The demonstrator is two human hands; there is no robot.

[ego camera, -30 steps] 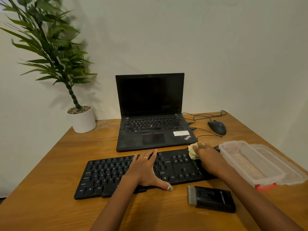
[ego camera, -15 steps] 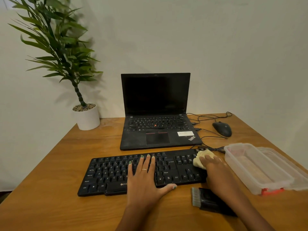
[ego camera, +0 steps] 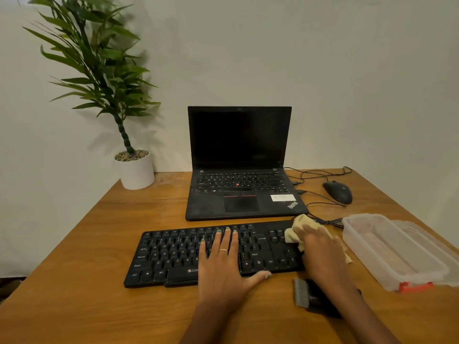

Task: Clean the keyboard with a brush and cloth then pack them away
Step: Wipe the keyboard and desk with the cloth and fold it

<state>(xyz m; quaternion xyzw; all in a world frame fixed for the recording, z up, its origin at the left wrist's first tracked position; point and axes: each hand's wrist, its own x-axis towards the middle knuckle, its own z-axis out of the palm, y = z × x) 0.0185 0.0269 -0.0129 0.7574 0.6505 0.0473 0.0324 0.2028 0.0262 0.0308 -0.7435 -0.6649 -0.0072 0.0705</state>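
Observation:
A black keyboard (ego camera: 173,254) lies across the wooden table in front of me. My left hand (ego camera: 223,266) rests flat on its middle keys, fingers straight, thumb along the front edge. My right hand (ego camera: 320,254) presses a crumpled yellow cloth (ego camera: 295,230) onto the keyboard's right end, over the number pad; the cloth sticks out past the fingers to the left and behind. A black brush (ego camera: 310,297) with grey bristles lies on the table just in front of the keyboard's right end, partly hidden under my right forearm.
A clear plastic box (ego camera: 387,252) with a red clip stands at the right, its lid beside it. Behind the keyboard are an open laptop (ego camera: 241,167), a black mouse (ego camera: 337,192) with cables, and a potted plant (ego camera: 135,170) at the back left.
My right hand has slid the cloth over the keyboard's right end, toward its right edge. The left hand stays flat on the keys. The camera has shifted a little.

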